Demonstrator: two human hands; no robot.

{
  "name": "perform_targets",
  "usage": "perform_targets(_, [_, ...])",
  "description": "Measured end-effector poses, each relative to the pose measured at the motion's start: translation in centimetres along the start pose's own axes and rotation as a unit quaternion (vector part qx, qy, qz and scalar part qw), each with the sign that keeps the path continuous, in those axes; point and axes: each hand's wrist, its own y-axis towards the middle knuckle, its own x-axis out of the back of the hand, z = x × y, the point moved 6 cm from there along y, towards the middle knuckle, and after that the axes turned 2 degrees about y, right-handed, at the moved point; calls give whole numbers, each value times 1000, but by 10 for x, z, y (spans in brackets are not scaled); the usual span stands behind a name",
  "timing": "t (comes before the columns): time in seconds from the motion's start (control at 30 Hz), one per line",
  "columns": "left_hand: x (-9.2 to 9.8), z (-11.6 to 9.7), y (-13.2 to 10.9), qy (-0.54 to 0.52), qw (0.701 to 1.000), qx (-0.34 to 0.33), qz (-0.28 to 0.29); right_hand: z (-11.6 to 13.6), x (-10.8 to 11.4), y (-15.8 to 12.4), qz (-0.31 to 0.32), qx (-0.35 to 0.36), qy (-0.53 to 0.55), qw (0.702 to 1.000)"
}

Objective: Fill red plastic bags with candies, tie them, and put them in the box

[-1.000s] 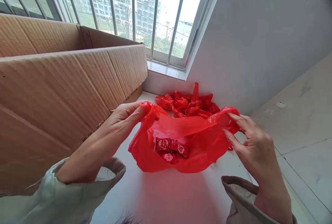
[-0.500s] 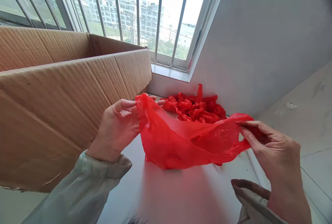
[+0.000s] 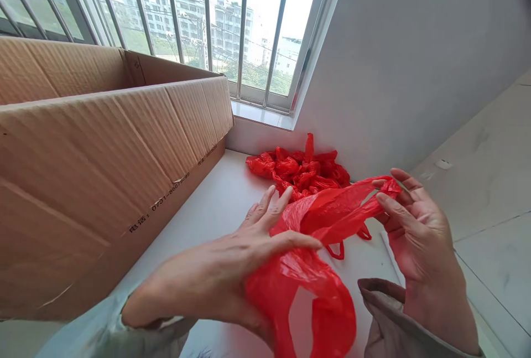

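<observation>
Head view, clock read from frame centre, 12 = top. Red plastic bag [image 3: 309, 266] sits at 5 o'clock, stretched between both hands, crumpled. One handle loop [image 3: 334, 314] hangs at its 6 o'clock end, opening visible; bag's inside hidden by folds.

Left hand [image 3: 232, 264] at 6 o'clock, back of hand up. Thumb and fingers well apart, thumb pointing to 3 o'clock across the film, fingers toward 1. Laid against the bag, not closed round it.

Right hand [image 3: 427, 231] between 3 and 4 o'clock, palm half turned to camera. Clamped on the bag's far end, film pinched between thumb and fingers; that end is up off the desk.

White desk [image 3: 211, 197] below. Heap of red bags [image 3: 305, 172] on it, just beyond the held bag at its 12 o'clock, against the wall [image 3: 381, 59]. Small red loops [image 3: 342, 249] near the held bag's underside; can't tell which bag owns them.

Cardboard box [image 3: 108, 164] at 9 o'clock, open top, printed characters and digits along its lower side. Barred window [image 3: 244, 29] at 11 to 12, buildings outside. Pale marbled surface [image 3: 493, 203] at 3. Grey-green sleeves [image 3: 381, 314] on both arms.
</observation>
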Motion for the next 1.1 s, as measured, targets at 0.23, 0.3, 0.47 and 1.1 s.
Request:
perform_targets(0.23, [3,1,10,-341,937,-29,-72,1,9,5,6,86,-129,988])
perform_targets(0.3, [11,25,9,-527,830,31,-182,1,16,7,-35,108,-146,983])
perform_targets(0.47, [2,77,3,-758,516,190,-351,-3,16,8,-12,68,-99,993])
perform_targets(1.1, [1,31,-4,-407,853,254,-204,19,-88,-37,182,-24,22,983])
